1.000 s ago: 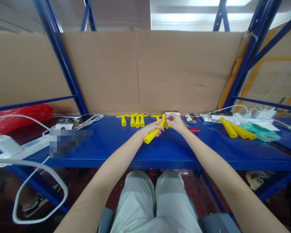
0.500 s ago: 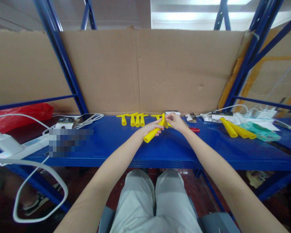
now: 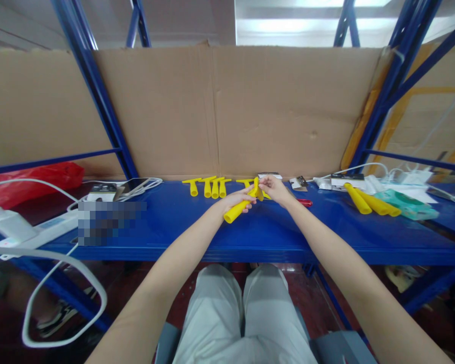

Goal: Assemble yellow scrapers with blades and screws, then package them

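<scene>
A yellow T-shaped squeegee (image 3: 235,211) is held over the blue shelf, its round hollow handle end tilted down toward me. My left hand (image 3: 238,200) wraps round the handle just below the head. At the head end, the fingers of my right hand (image 3: 272,188) are closed on the blade's edge; their tips are partly hidden. Behind my hands lies another yellow T-shaped piece (image 3: 245,181), mostly covered. Several matching yellow squeegees (image 3: 208,188) rest in a row to the left, heads toward the cardboard. A red tool (image 3: 305,202) sticks out beside my right wrist.
Yellow tubular handles (image 3: 375,203) lie on the right next to a green packet (image 3: 411,206). Small black-and-white card packages (image 3: 298,183) sit along the back. On the left are a white power strip (image 3: 47,228), cables and a red bag (image 3: 41,179). Cardboard (image 3: 280,111) walls the back.
Almost nothing differs. Both hands keep their hold on the yellow squeegee, with only a tiny shift of the fingers and handle.
</scene>
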Demonstrator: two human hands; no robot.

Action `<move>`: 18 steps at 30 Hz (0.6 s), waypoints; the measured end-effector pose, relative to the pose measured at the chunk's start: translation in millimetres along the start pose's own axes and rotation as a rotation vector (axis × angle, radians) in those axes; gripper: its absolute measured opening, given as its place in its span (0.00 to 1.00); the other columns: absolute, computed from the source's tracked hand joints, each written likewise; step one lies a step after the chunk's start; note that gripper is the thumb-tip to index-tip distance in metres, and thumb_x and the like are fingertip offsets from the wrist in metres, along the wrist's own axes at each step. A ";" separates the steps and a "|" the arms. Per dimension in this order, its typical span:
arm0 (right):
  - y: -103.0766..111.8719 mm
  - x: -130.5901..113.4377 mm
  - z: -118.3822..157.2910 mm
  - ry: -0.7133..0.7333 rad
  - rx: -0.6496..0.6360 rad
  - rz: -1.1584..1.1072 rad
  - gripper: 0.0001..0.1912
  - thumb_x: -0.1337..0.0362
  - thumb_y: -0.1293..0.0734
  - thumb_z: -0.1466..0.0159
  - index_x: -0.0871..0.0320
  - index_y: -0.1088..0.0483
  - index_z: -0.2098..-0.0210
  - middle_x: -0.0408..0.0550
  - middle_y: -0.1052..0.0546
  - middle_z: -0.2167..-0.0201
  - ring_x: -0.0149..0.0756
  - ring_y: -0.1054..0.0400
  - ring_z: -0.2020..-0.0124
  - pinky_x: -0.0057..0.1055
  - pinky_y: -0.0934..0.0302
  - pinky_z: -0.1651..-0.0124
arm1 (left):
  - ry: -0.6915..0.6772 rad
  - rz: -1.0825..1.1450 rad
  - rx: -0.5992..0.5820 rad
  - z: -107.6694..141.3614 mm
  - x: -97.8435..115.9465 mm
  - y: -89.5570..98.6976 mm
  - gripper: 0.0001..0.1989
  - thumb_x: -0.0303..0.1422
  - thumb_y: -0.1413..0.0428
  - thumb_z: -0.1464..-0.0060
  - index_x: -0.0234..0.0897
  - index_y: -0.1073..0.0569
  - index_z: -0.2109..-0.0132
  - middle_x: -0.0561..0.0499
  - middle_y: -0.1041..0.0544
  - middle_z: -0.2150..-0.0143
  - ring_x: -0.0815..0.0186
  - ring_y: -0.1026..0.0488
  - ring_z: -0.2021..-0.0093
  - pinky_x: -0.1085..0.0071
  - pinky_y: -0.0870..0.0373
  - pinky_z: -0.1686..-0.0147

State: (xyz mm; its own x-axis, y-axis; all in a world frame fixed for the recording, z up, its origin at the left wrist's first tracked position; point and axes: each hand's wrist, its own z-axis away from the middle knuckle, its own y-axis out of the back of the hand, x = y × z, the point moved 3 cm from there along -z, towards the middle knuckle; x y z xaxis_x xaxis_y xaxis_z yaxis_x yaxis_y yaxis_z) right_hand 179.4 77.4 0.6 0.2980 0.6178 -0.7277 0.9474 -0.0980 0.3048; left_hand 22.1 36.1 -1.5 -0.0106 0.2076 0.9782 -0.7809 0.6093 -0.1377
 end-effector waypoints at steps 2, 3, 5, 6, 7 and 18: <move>0.2 -0.3 0.7 -0.017 -0.003 -0.025 0.06 0.66 0.35 0.48 0.56 0.39 0.73 0.42 0.29 0.73 0.32 0.33 0.68 0.36 0.37 0.57 | -0.002 0.000 -0.002 0.0 0.1 0.4 0.40 0.19 0.50 0.47 0.49 0.56 0.34 0.56 0.31 0.74 0.76 0.37 0.83 0.83 0.43 0.86; 0.3 -0.8 1.3 -0.026 -0.003 -0.033 0.06 0.66 0.35 0.48 0.56 0.39 0.73 0.42 0.29 0.73 0.31 0.33 0.69 0.35 0.37 0.57 | -0.002 0.000 -0.003 0.2 0.2 0.2 0.40 0.19 0.50 0.47 0.49 0.56 0.33 0.55 0.31 0.74 0.76 0.37 0.83 0.83 0.43 0.86; 0.3 -1.8 2.2 -0.049 -0.004 -0.041 0.07 0.66 0.35 0.49 0.56 0.39 0.73 0.42 0.30 0.73 0.31 0.33 0.69 0.35 0.37 0.58 | -0.001 -0.006 -0.002 1.1 0.6 -0.5 0.39 0.18 0.51 0.47 0.49 0.56 0.33 0.55 0.31 0.75 0.76 0.37 0.83 0.83 0.44 0.86; 0.1 -2.1 2.5 -0.059 -0.003 -0.041 0.07 0.66 0.35 0.49 0.56 0.39 0.73 0.41 0.29 0.73 0.31 0.33 0.69 0.35 0.37 0.58 | 0.000 -0.010 0.000 1.7 0.8 -1.0 0.39 0.18 0.51 0.47 0.48 0.56 0.33 0.55 0.31 0.75 0.76 0.37 0.83 0.83 0.44 0.86; -0.1 -2.0 2.5 -0.068 -0.001 -0.041 0.07 0.66 0.35 0.49 0.56 0.39 0.73 0.41 0.29 0.73 0.30 0.33 0.69 0.35 0.37 0.58 | 0.002 -0.015 0.003 2.2 1.0 -1.6 0.39 0.18 0.51 0.47 0.48 0.56 0.33 0.55 0.31 0.75 0.76 0.37 0.84 0.82 0.44 0.86; 8.3 -6.5 3.5 -0.037 0.088 0.079 0.09 0.60 0.32 0.48 0.58 0.33 0.69 0.47 0.26 0.67 0.33 0.33 0.65 0.36 0.38 0.56 | -0.043 0.016 -0.071 5.0 5.2 -4.1 0.39 0.18 0.52 0.47 0.49 0.57 0.33 0.56 0.31 0.74 0.77 0.38 0.84 0.83 0.46 0.87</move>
State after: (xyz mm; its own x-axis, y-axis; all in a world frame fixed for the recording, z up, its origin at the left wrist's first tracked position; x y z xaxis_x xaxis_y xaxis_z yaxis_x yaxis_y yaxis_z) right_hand 185.7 69.9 5.7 0.3748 0.5762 -0.7263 0.9269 -0.2147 0.3080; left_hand 22.0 30.8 4.9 -0.0501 0.1857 0.9813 -0.7339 0.6596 -0.1622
